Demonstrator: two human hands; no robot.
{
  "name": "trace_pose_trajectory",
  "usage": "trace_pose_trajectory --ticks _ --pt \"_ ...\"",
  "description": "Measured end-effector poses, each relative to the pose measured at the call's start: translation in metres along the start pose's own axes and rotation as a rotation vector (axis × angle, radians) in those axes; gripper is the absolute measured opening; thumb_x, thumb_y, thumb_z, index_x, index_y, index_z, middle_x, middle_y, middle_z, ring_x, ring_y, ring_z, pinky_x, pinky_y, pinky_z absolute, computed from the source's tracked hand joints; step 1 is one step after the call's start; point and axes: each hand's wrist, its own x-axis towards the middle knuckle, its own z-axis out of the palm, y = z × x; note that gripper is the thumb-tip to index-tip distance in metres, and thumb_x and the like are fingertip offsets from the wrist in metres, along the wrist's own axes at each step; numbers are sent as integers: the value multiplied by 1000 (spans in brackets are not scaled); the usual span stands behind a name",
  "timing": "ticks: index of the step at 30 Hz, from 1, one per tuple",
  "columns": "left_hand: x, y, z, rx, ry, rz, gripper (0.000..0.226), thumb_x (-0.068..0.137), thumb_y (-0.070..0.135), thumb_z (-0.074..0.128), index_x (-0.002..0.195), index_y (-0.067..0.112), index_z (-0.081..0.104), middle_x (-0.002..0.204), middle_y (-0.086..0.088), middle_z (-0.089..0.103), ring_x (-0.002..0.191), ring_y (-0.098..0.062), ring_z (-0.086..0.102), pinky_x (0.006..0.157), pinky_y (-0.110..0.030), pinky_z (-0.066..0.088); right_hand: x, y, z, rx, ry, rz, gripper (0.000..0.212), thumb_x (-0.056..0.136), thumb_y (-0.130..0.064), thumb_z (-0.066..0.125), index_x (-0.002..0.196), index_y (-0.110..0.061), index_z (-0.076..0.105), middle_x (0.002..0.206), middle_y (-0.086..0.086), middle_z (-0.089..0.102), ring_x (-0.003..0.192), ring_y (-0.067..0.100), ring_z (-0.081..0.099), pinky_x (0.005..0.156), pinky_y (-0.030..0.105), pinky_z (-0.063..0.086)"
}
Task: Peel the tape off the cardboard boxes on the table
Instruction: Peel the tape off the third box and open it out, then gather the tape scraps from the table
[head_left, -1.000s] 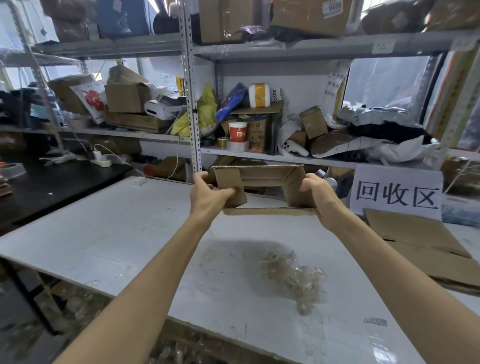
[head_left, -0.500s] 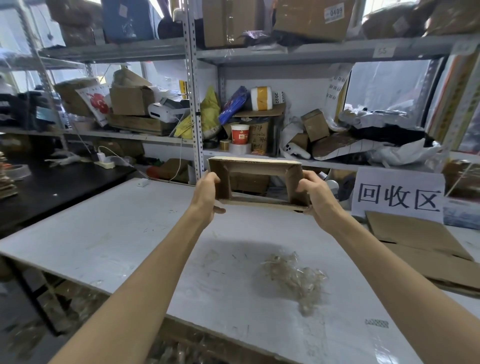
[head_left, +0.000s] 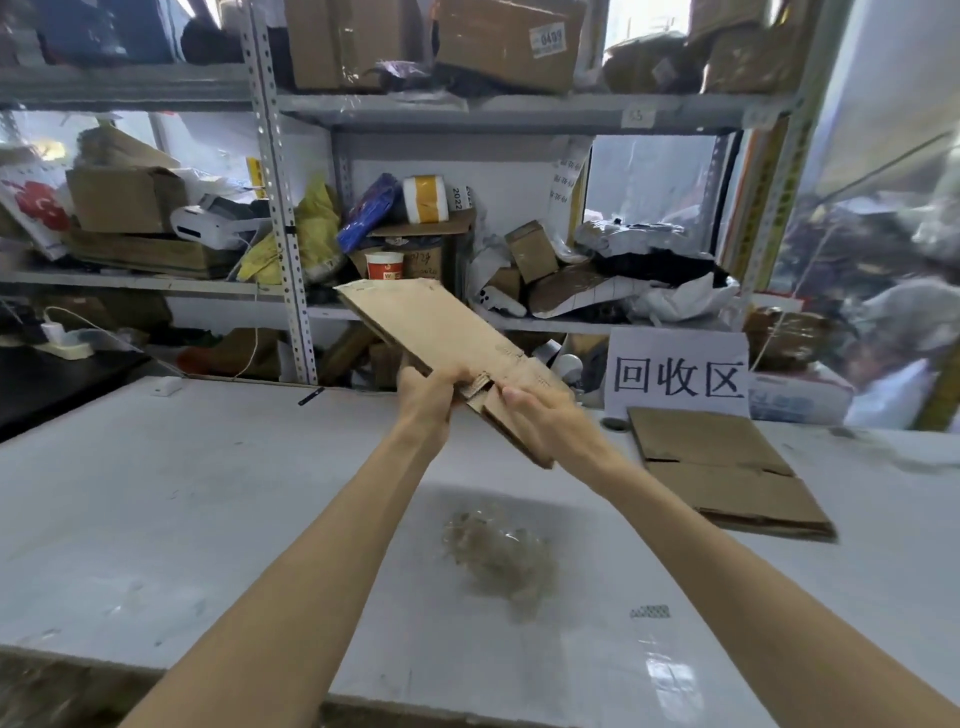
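I hold a flattened brown cardboard box (head_left: 436, 332) in the air above the white table (head_left: 156, 499), tilted from upper left down to lower right. My left hand (head_left: 428, 400) grips its lower edge from the left. My right hand (head_left: 540, 421) grips the same end from the right, fingers over the cardboard. A crumpled wad of clear peeled tape (head_left: 498, 551) lies on the table below my hands. No tape shows on the held box's visible face.
A stack of flattened cardboard (head_left: 727, 473) lies at the right of the table, in front of a white sign (head_left: 678, 376) with black characters. Metal shelving (head_left: 280, 208) crammed with boxes and bags stands behind. A black desk (head_left: 47, 379) adjoins the table's left.
The box was open and held squarely at both ends; now it is pressed flat and tilted, and my hands have come together at its lower end.
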Motion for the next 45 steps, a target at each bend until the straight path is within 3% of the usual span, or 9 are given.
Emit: trace_pose_trajectory --ticks 2,6,11,17,21,29,34,40,45 --pt "1 -15 21 -9 -2 -4 44 85 -16 57 124 -4 41 100 -12 58 91 -22 59 64 -26 51 -4 16 -32 -125 156 74 24 95 -25 54 109 -11 67 114 6 63 109 23 57 78 18 43" --pt "-2 -50 65 90 -146 -88 29 91 -8 53 120 -6 53 112 -17 64 99 -28 62 75 -33 54 -21 63 -111 -495 431 303 56 84 -38 66 133 -18 50 128 13 43 123 32 40 101 39 37" --pt "-1 -103 113 249 -248 -147 37 92 -2 60 125 -9 47 120 -21 62 99 -28 61 71 -33 54 -57 119 -178 -132 392 482 76 72 -30 83 136 -14 47 138 7 50 112 15 47 93 28 39" --pt "2 -181 166 835 -497 -208 44 70 17 80 110 11 63 112 -8 64 106 -27 60 69 -33 56 -65 185 -233 -259 647 601 82 57 -25 91 129 -12 55 128 7 60 113 25 57 92 33 44" --pt "10 -228 201 722 -508 -197 48 62 -1 82 98 17 57 98 2 66 90 -10 62 78 -31 54 -54 236 -257 -314 678 647 75 62 -28 88 128 -11 55 128 10 60 114 28 56 91 33 44" --pt "24 -295 224 846 -459 -204 51 70 7 80 115 11 57 115 -8 64 104 -24 62 82 -34 56 -35 309 -268 -345 503 742 77 70 -31 82 136 -12 48 135 12 54 123 29 50 103 37 41" --pt "17 -298 220 1229 -468 -113 65 77 35 78 130 15 47 137 -12 23 128 -33 23 104 -33 32 -28 300 -259 -767 489 733 53 74 -33 75 123 -21 59 133 12 43 123 34 29 103 38 33" --pt "-6 -234 174 1271 -717 -90 69 85 38 74 142 15 44 139 -14 44 130 -31 39 104 -35 39 -17 248 -192 -867 322 509 42 78 -9 61 120 -12 59 127 12 49 123 32 32 97 37 38" --pt "5 -127 83 1449 -667 -42 44 93 19 63 135 15 55 136 -10 57 120 -25 54 90 -28 46 -20 189 -108 -616 89 394 30 80 -14 70 109 -12 64 112 11 63 97 25 57 76 31 46"
